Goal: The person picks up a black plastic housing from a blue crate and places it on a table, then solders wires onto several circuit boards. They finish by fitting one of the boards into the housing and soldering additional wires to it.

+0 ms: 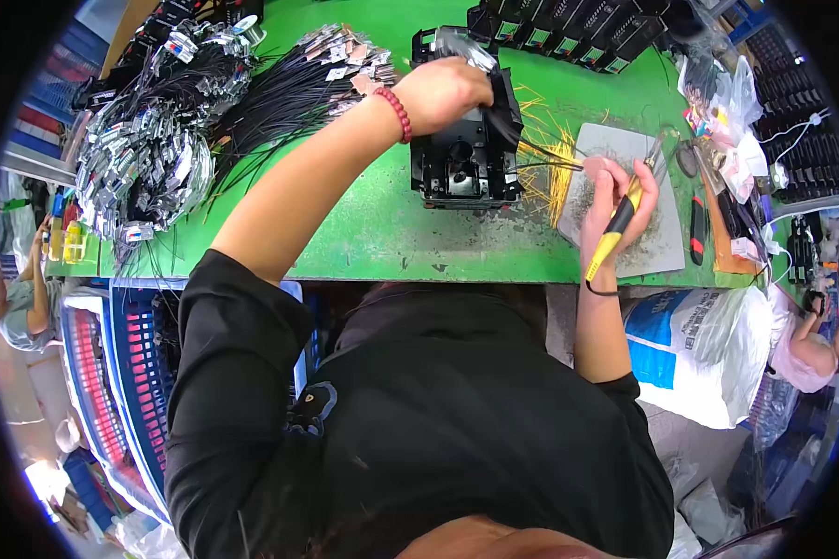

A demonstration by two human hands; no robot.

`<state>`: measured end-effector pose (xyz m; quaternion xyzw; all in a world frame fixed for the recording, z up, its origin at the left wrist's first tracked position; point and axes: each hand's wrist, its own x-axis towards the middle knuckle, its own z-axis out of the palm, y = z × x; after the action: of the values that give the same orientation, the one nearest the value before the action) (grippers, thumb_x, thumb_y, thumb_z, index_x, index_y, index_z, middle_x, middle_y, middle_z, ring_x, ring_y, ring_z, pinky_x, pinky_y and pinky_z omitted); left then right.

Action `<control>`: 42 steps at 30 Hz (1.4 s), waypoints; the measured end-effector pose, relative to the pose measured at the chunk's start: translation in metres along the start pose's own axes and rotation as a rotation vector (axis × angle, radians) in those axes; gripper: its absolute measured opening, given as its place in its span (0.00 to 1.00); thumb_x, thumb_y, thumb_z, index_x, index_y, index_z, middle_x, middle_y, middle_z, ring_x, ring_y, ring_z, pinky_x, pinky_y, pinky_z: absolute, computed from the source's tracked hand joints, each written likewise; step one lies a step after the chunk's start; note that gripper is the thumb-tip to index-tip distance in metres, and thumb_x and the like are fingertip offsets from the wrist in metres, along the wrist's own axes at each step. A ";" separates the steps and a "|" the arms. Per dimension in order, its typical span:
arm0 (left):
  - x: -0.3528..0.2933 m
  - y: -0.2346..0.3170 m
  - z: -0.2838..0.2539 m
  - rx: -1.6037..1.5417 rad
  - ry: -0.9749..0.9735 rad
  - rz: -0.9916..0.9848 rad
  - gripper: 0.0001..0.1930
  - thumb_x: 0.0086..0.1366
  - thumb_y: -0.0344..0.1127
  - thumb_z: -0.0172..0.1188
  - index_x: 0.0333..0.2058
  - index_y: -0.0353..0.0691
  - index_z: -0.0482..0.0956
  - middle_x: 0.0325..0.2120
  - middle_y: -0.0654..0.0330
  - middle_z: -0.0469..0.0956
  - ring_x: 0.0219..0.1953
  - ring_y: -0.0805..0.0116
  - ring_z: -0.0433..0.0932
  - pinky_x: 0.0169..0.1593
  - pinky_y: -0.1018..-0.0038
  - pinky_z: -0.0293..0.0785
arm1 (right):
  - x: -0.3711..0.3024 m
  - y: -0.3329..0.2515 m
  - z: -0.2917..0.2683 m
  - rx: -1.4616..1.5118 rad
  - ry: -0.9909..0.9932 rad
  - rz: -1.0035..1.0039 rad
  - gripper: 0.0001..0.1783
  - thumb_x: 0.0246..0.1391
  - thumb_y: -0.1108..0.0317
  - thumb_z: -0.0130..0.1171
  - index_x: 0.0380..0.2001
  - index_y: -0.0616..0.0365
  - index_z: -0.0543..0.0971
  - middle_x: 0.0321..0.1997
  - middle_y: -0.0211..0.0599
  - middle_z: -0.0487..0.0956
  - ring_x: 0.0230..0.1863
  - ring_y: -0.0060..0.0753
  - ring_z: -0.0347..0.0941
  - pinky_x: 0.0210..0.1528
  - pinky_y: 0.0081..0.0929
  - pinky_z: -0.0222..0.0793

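Note:
My left hand (443, 95), with a red bead bracelet, is closed above a black housing (464, 168) lying on the green table. Its fingers hide what they grip. Just beyond the knuckles is a blurred shiny silver part (464, 48). Black wires (536, 149) run from beneath that hand rightward to a round copper-coloured disc (595, 168) at my right thumb. A yellow-and-black handled tool (615, 226) sits in my closed right hand (629, 200), over a worn grey board (667, 247). The tool's working end is too small to identify.
Bundled silver-ended black cables (144, 172) cover the table's left side. Yellow wires (557, 168) lie between housing and board. Black units (569, 33) stand at the back. A red-and-black tool (697, 231) lies right, near plastic bags (732, 121). Other people are visible at both sides.

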<state>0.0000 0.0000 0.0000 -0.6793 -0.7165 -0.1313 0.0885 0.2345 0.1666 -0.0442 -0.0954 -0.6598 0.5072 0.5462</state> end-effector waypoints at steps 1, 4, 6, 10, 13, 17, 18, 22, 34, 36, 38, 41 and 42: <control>-0.003 -0.002 0.004 -0.001 0.052 0.065 0.14 0.57 0.27 0.58 0.44 0.41 0.79 0.48 0.57 0.77 0.51 0.56 0.74 0.56 0.66 0.70 | -0.001 0.001 -0.002 -0.060 -0.044 -0.030 0.24 0.55 0.81 0.56 0.54 0.60 0.63 0.39 0.44 0.80 0.42 0.35 0.78 0.49 0.32 0.74; -0.036 0.021 -0.008 -0.070 0.404 -0.378 0.10 0.59 0.33 0.60 0.40 0.42 0.82 0.37 0.54 0.81 0.39 0.56 0.80 0.43 0.65 0.77 | -0.028 -0.014 0.003 -0.060 -0.137 -0.061 0.22 0.54 0.82 0.57 0.51 0.62 0.65 0.38 0.43 0.80 0.38 0.33 0.80 0.46 0.29 0.75; -0.041 0.010 -0.026 0.071 0.192 -0.636 0.16 0.60 0.49 0.59 0.31 0.42 0.83 0.21 0.55 0.80 0.27 0.55 0.81 0.33 0.62 0.77 | -0.023 -0.011 0.021 -0.145 -0.223 -0.247 0.20 0.54 0.81 0.58 0.49 0.64 0.68 0.36 0.44 0.82 0.35 0.33 0.81 0.45 0.28 0.75; -0.035 0.002 -0.003 -0.128 -0.211 -0.740 0.38 0.57 0.72 0.48 0.21 0.37 0.83 0.24 0.51 0.82 0.35 0.50 0.82 0.56 0.44 0.60 | -0.020 -0.031 0.064 -0.376 -0.458 -0.438 0.18 0.44 0.80 0.64 0.40 0.54 0.78 0.30 0.32 0.83 0.31 0.33 0.80 0.37 0.27 0.71; -0.033 -0.006 0.024 -0.153 -0.250 -0.891 0.28 0.60 0.60 0.49 0.33 0.40 0.85 0.36 0.50 0.83 0.45 0.52 0.80 0.55 0.25 0.36 | -0.034 -0.036 0.069 -0.221 -0.778 0.104 0.15 0.49 0.76 0.64 0.42 0.54 0.79 0.30 0.34 0.83 0.31 0.24 0.79 0.35 0.23 0.71; -0.057 0.016 -0.024 -0.234 -0.148 -0.857 0.27 0.60 0.54 0.47 0.34 0.34 0.83 0.34 0.43 0.81 0.40 0.48 0.80 0.45 0.58 0.75 | -0.036 -0.039 0.046 0.038 -0.499 -0.227 0.15 0.62 0.68 0.52 0.46 0.68 0.73 0.37 0.50 0.82 0.37 0.37 0.79 0.45 0.31 0.74; -0.073 0.003 -0.029 -0.388 -0.088 -0.865 0.31 0.57 0.61 0.53 0.35 0.31 0.82 0.34 0.46 0.82 0.40 0.51 0.79 0.54 0.55 0.65 | -0.020 -0.036 0.023 -0.189 -0.532 -0.373 0.16 0.63 0.67 0.50 0.48 0.68 0.68 0.38 0.58 0.81 0.37 0.42 0.79 0.41 0.32 0.74; -0.162 0.020 -0.145 -0.387 0.245 -0.940 0.24 0.57 0.50 0.57 0.29 0.28 0.81 0.20 0.52 0.78 0.23 0.63 0.78 0.29 0.67 0.74 | -0.022 -0.023 0.005 -0.151 -0.345 -0.237 0.15 0.61 0.72 0.52 0.48 0.69 0.65 0.39 0.63 0.80 0.31 0.39 0.75 0.36 0.31 0.72; -0.543 0.257 -0.188 0.023 0.082 -2.176 0.22 0.60 0.49 0.60 0.28 0.28 0.77 0.17 0.53 0.75 0.19 0.65 0.77 0.23 0.67 0.73 | -0.081 0.026 0.026 -0.113 -0.817 -0.031 0.15 0.65 0.72 0.48 0.51 0.72 0.65 0.46 0.58 0.79 0.41 0.39 0.77 0.43 0.27 0.73; -0.585 0.299 -0.146 -0.091 0.186 -2.331 0.22 0.60 0.48 0.59 0.30 0.28 0.77 0.20 0.55 0.77 0.20 0.66 0.77 0.23 0.69 0.74 | -0.077 0.026 0.028 -0.135 -0.865 0.010 0.16 0.65 0.72 0.49 0.51 0.72 0.65 0.47 0.60 0.78 0.44 0.41 0.76 0.46 0.28 0.72; -0.622 0.335 -0.102 -0.161 0.368 -2.452 0.21 0.59 0.47 0.61 0.32 0.29 0.77 0.22 0.54 0.77 0.22 0.65 0.78 0.23 0.69 0.75 | -0.077 0.024 0.029 -0.164 -0.870 0.053 0.16 0.64 0.72 0.50 0.50 0.71 0.65 0.46 0.58 0.78 0.44 0.42 0.76 0.47 0.29 0.72; -0.644 0.378 -0.064 -0.224 0.404 -2.602 0.18 0.57 0.42 0.63 0.37 0.30 0.78 0.25 0.54 0.80 0.23 0.66 0.79 0.25 0.69 0.76 | -0.076 0.010 0.037 -0.195 -0.893 0.044 0.16 0.65 0.70 0.50 0.50 0.70 0.66 0.46 0.53 0.79 0.41 0.37 0.75 0.45 0.28 0.72; -0.650 0.392 -0.058 -0.193 0.365 -2.652 0.18 0.57 0.42 0.63 0.37 0.31 0.79 0.25 0.55 0.80 0.23 0.66 0.79 0.25 0.69 0.76 | -0.076 0.009 0.036 -0.207 -0.890 0.058 0.16 0.65 0.69 0.50 0.50 0.70 0.66 0.46 0.53 0.79 0.41 0.37 0.75 0.45 0.28 0.72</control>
<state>0.4277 -0.6186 -0.1163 0.5467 -0.7954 -0.2551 -0.0589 0.2305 0.0993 -0.0942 0.0592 -0.8745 0.4455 0.1827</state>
